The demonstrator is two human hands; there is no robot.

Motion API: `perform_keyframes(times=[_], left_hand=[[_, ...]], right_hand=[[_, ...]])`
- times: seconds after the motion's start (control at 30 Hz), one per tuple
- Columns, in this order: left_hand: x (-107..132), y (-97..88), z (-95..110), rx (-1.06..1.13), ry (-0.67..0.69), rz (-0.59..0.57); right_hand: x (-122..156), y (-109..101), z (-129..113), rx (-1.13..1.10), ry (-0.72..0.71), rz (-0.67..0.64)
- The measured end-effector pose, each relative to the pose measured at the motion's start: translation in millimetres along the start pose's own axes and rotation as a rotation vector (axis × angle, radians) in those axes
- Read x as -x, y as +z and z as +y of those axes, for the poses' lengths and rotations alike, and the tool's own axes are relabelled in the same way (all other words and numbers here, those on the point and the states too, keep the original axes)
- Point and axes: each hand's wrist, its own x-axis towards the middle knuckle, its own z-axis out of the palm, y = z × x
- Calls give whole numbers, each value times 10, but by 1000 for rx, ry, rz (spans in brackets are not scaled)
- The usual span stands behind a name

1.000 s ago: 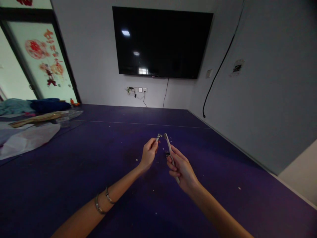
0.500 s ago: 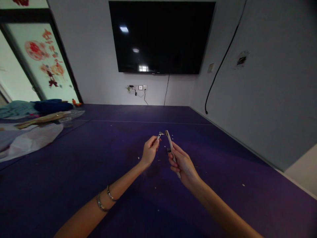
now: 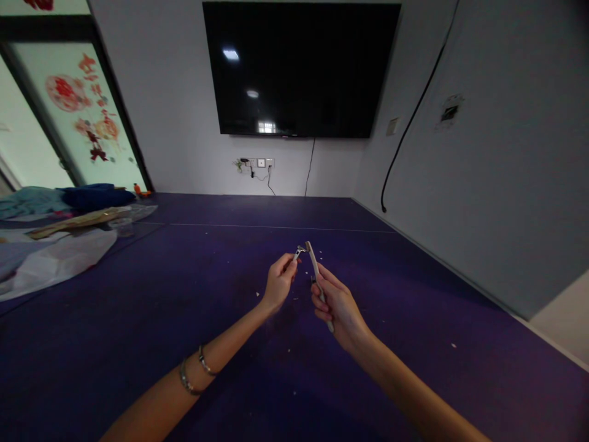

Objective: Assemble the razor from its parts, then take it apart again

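Razor [image 3: 299,251] and brush [image 3: 313,260] stand head to head above the middle of the purple floor [image 3: 184,270], which runs out to the back wall [image 3: 179,135] and the right wall [image 3: 488,202], both well apart from them. Plastic [image 3: 59,264] lies at the left edge. The left hand [image 3: 278,284] pinches the razor between thumb and fingers; the right hand [image 3: 339,307] is curled around the brush handle. Whether razor and brush touch is too small to tell.
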Motion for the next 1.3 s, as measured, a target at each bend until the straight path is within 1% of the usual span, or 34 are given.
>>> perform_keyframes(times=[0.17,0.27,0.37,0.57,0.73,0.83,0.97,1.17,1.3], left_hand=[[-10,1,17,3,7,25],[2,14,15,8,-1,8],[6,16,-1,16,-2,-15],[-21,-5,3,31,-10,16],[18,22,4,19,-5,-21],[24,22,-6,22,7,-35],[-1,1,-18,32,11,-18],[31,35,-47,-3,6,-33],[48,50,-83,-34,26,-28]], right_hand=[[57,5,6,-6,9,2],[36,-2,-25,1,-14,4],[27,-5,-34,23,-8,6],[97,-27,-8,44,12,24],[32,-25,-58,6,-3,21],[55,-16,-18,-10,13,19],[125,-34,55,-33,17,42],[35,-26,42,-66,2,55],[71,28,145,-82,1,87]])
